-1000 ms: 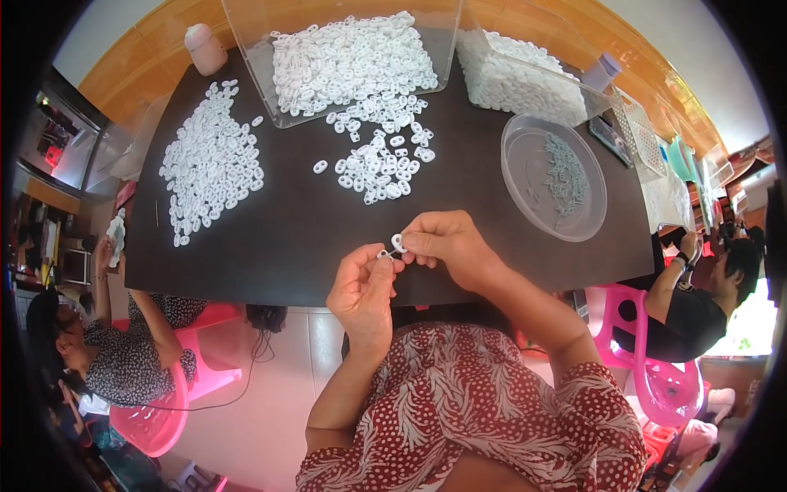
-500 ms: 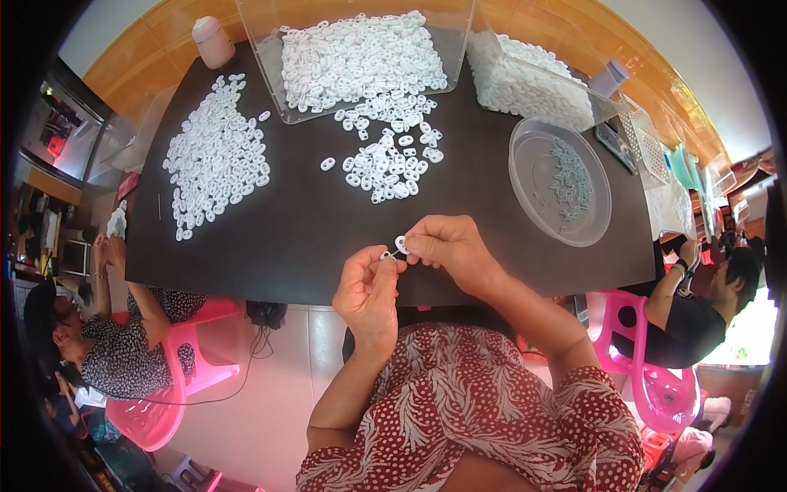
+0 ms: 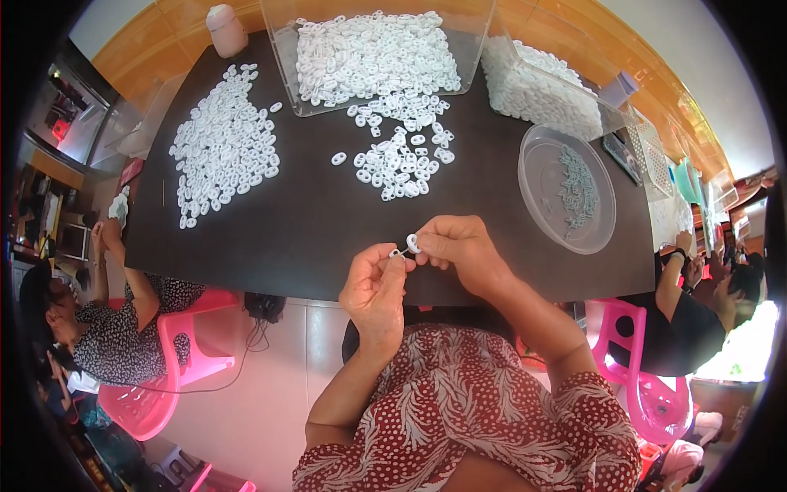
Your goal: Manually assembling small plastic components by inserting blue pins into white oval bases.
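Thumb and forefinger of the right hand [image 3: 461,248] form a closed pinch grip on a small white rounded plastic piece [image 3: 412,243] with a hole through it; the left hand [image 3: 375,283] has a like grip, fingertips together on another small white plastic piece [image 3: 396,253]. Something thin seems to bridge the two, too fine to make out. Both pieces are held just beside each other over the near part of the dark brown worktop [image 3: 328,246], well toward the person from the clear rectangular plastic bin [image 3: 467,49]. They look light and stiff, probably smooth enough to slip under a dry fingertip, and unlikely to break under a light squeeze. The outer rim looks the best place to hold, thumb on one flat face and finger on the other, leaving the hole uncovered. Just on the person's side of the bin lies a loose heap of white two-holed oval pieces [image 3: 400,166]; left of the bin spreads a larger white pile [image 3: 225,148]. Right of the bin and nearer the person, a round shallow clear plastic dish [image 3: 537,205] holds slender grey-green bits [image 3: 578,189], perhaps fiddlier to pick up.
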`<state>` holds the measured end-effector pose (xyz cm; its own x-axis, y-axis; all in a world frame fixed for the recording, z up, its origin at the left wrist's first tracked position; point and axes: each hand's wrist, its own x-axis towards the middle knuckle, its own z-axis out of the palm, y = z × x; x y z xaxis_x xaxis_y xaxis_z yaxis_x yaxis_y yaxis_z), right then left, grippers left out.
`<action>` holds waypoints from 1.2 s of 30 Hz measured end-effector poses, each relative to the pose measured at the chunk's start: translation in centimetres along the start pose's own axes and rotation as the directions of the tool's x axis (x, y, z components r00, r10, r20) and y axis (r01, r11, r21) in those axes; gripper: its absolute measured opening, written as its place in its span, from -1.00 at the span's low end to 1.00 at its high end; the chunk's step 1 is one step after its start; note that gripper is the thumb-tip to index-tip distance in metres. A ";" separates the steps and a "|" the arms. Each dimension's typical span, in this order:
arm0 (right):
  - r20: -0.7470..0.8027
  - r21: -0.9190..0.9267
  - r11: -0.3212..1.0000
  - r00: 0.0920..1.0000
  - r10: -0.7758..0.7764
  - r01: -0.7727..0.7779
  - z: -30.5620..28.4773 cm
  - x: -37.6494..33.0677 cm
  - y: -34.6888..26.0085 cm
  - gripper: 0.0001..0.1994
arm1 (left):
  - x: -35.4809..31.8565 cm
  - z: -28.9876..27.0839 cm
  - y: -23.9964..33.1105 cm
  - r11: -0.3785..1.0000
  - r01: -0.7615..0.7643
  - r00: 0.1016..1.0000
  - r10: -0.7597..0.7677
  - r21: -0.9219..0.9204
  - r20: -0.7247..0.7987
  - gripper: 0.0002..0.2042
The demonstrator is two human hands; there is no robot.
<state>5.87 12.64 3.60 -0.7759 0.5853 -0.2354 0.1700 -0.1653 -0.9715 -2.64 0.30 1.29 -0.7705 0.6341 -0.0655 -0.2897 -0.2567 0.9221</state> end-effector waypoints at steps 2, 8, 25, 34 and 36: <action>0.000 -0.001 1.000 1.000 -0.002 0.002 0.1 0.0 -0.1 -0.82 | 0.0 0.0 0.0 1.000 -0.004 1.000 0.004 -0.013 0.000 -0.87; -0.008 -0.021 0.999 0.999 -0.033 0.033 0.4 -0.1 0.2 -0.83 | -0.1 0.0 -0.1 1.000 -0.024 1.000 0.024 -0.015 0.002 -0.86; -0.024 -0.038 0.999 1.000 -0.019 0.018 0.7 -0.2 0.0 -0.82 | -0.2 -0.2 -0.1 0.999 -0.022 1.000 0.021 -0.035 -0.015 -0.86; -0.020 -0.026 0.999 0.999 -0.025 0.025 0.8 -0.1 0.4 -0.83 | -0.3 -0.4 -0.1 0.999 -0.023 0.999 0.024 -0.046 0.032 -0.86; -0.015 -0.018 1.000 1.000 -0.019 0.019 0.8 -0.1 0.4 -0.83 | -0.3 -0.4 -0.2 0.999 -0.031 0.999 0.032 -0.042 0.023 -0.86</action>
<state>5.52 11.88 3.25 -0.7700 0.5999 -0.2171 0.1665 -0.1396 -0.9761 -2.55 -0.16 0.95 -0.7658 0.6425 -0.0271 -0.2890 -0.3063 0.9070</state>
